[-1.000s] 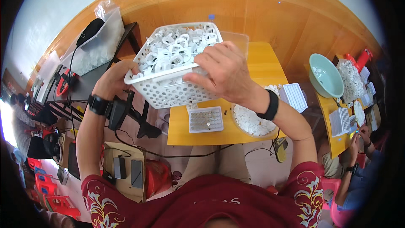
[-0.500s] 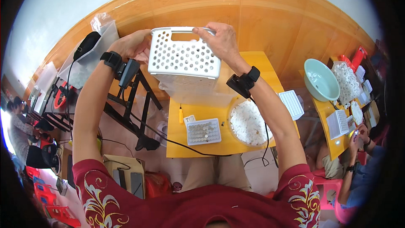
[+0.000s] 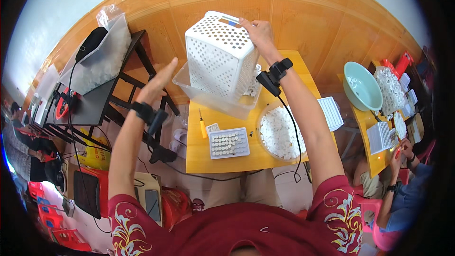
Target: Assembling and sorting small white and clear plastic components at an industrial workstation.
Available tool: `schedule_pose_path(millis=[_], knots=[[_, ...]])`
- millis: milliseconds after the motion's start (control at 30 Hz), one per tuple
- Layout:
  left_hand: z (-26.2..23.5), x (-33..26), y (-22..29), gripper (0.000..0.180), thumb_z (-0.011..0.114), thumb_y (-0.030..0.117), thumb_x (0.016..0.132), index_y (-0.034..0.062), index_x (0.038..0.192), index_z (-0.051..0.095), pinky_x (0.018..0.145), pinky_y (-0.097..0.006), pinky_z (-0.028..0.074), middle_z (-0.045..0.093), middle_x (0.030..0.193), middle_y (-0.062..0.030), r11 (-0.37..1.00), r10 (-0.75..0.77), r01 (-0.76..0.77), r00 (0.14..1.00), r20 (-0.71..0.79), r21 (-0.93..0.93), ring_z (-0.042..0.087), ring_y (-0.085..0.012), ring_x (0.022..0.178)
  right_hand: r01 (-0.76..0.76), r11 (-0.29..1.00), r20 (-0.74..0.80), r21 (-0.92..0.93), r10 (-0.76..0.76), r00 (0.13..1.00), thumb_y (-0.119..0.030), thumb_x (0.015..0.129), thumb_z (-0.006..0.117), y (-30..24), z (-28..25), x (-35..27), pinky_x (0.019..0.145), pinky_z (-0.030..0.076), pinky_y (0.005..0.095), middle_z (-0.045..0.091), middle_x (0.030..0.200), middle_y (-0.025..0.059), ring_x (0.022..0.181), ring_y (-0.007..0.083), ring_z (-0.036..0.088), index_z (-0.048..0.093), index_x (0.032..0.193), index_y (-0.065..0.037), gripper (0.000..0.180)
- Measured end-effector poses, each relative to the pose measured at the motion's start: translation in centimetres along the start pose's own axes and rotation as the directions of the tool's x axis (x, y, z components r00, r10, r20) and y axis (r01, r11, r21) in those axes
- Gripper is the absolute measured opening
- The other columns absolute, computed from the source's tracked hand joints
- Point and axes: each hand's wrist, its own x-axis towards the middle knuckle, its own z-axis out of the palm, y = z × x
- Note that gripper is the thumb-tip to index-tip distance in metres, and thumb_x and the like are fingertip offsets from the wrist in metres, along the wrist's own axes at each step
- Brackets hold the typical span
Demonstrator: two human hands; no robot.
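A white perforated plastic basket (image 3: 215,66) is tilted on its side over a translucent plastic bin (image 3: 218,106) at the far end of the yellow table. My right hand (image 3: 260,35) grips the basket by its rim beside the handle slot. White small pieces (image 3: 253,83) show at the basket's right side, in the bin. My left hand (image 3: 160,83) is off the basket, left of the bin, with its fingers stretched out and holding nothing. What lies inside the basket is mostly hidden by its wall.
On the yellow table (image 3: 199,159) are a tray of round white pieces (image 3: 229,143), a yellow-handled screwdriver (image 3: 203,127) and a round container of white bits (image 3: 279,132). A black table (image 3: 102,97) bears another bin (image 3: 104,61). At right, a co-worker sits near a green basin (image 3: 362,86).
My left hand has let go of the basket and moved down, away from it. The basket has turned and tilted, showing its side, with my right hand still on it.
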Motion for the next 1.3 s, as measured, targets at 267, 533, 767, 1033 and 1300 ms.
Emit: schedule_pose_path(millis=[267,533,767,1033,1300], knots=[[5.7,3.5,-8.6,0.069,0.045,0.052,0.085,0.0061,0.134,0.033,0.102,-0.041,0.030,0.013,0.141,-0.0252,0.957,0.229,-0.208,0.970,-0.083,0.203,0.029,-0.0401,0.126,-0.163,0.986,-0.091,-0.034,0.159,0.983,-0.045,0.077,0.064,1.3,0.8,1.6,0.048,0.041,0.0305,0.062,0.058,0.0093,0.052,0.0143,0.057,0.066,0.064,0.001,0.047],[9.4,0.2,-7.8,0.058,0.064,0.029,0.078,0.0076,0.125,0.038,0.088,-0.043,0.044,0.014,0.139,-0.0255,0.895,0.346,-0.212,0.884,-0.314,0.392,0.043,-0.0437,0.114,-0.215,0.969,-0.065,-0.123,0.208,0.976,-0.041,0.077,0.065,-0.8,0.8,2.9,0.054,0.045,0.0317,0.065,0.070,0.0136,0.062,0.0183,0.061,0.065,0.068,0.004,0.046],[9.5,-0.2,-7.8,0.056,0.059,0.028,0.082,0.0091,0.128,0.033,0.087,-0.043,0.044,0.011,0.140,-0.0244,0.898,0.316,-0.170,0.891,-0.327,0.406,0.046,-0.0447,0.111,-0.365,0.879,0.048,0.306,0.369,0.928,-0.015,0.082,0.064,6.4,1.0,8.4,0.062,0.050,0.0334,0.062,0.088,0.0194,0.072,0.0218,0.062,0.057,0.091,0.016,0.033],[10.3,-0.6,-8.1,0.056,0.059,0.027,0.083,0.0078,0.129,0.033,0.087,-0.044,0.044,0.011,0.141,-0.0248,0.915,0.309,-0.172,0.882,-0.355,0.366,0.044,-0.0445,0.112,-0.398,0.811,0.140,0.429,0.376,0.916,-0.024,0.078,0.067,7.4,0.4,9.4,0.067,0.047,0.0328,0.063,0.089,0.0175,0.076,0.0215,0.061,0.063,0.087,0.010,0.035],[11.0,-0.2,-8.3,0.056,0.058,0.026,0.083,0.0090,0.129,0.032,0.087,-0.044,0.044,0.010,0.141,-0.0254,0.900,0.379,-0.244,0.847,-0.372,0.362,0.045,-0.0453,0.111,-0.346,0.875,0.095,0.338,0.334,0.938,-0.024,0.078,0.068,2.5,-0.2,8.3,0.065,0.047,0.0335,0.064,0.086,0.0182,0.073,0.0198,0.060,0.062,0.084,0.011,0.036]])
